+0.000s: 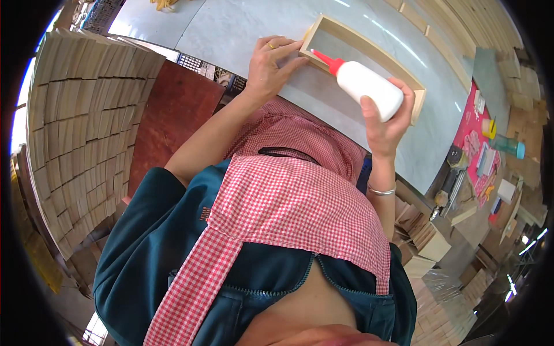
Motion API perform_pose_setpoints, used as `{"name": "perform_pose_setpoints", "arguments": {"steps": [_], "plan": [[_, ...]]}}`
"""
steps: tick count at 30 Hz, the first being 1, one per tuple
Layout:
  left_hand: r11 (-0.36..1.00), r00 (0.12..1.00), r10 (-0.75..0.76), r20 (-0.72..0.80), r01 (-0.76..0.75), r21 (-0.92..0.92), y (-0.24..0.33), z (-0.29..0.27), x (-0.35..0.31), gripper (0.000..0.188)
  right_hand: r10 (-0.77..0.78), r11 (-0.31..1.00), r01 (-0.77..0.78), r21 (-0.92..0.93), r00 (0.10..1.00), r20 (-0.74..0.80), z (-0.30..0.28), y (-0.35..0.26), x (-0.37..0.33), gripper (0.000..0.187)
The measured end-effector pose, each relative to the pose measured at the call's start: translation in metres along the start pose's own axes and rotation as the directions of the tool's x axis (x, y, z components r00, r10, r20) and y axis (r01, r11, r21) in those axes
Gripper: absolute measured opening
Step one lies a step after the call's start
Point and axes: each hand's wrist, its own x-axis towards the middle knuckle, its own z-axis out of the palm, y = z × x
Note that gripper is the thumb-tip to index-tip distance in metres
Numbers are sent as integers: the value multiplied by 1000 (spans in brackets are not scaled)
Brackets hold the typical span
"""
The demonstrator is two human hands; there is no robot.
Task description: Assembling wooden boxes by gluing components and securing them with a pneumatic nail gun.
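Observation:
A white squeeze bottle with a red nozzle is wrapped in my right hand, tilted so that its tip points up and left. The tip hovers over the left end of a narrow rectangular wooden frame, whether touching it I cannot tell. The frame lies on the grey tabletop, and the bottle hides part of its near side. At the frame's left end, my left hand grips the corner with its fingertips.
Tall stacks of wood pieces stand at the left beside a reddish-brown board. Long wood strips lie at the far right of the grey table. Farther right are a blue-green bottle, a yellow roll and tools on pink material.

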Motion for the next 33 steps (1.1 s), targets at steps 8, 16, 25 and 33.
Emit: {"name": "perform_pose_setpoints", "arguments": {"steps": [8, 16, 25, 33], "plan": [[1000, 999, 14, -45, -13, 13, 0, 3, 0, 32, -87, 992, 94, -82, 993, 81, 14, 4, 6, 64], [1000, 999, 13, -47, -12, 13, -1, 3, 0, 34, -204, 956, 219, -193, 974, 93, 17, 4, 18, 63], [1000, 999, 20, -50, -19, 8, 1, 2, 0, 34, -291, 917, 303, -259, 953, 81, 25, 9, 45, 59], [1000, 1000, -8, -16, 8, 6, 6, 0, 0, 36, -341, 884, 334, -329, 939, 37, 30, 17, 65, 59]]}}
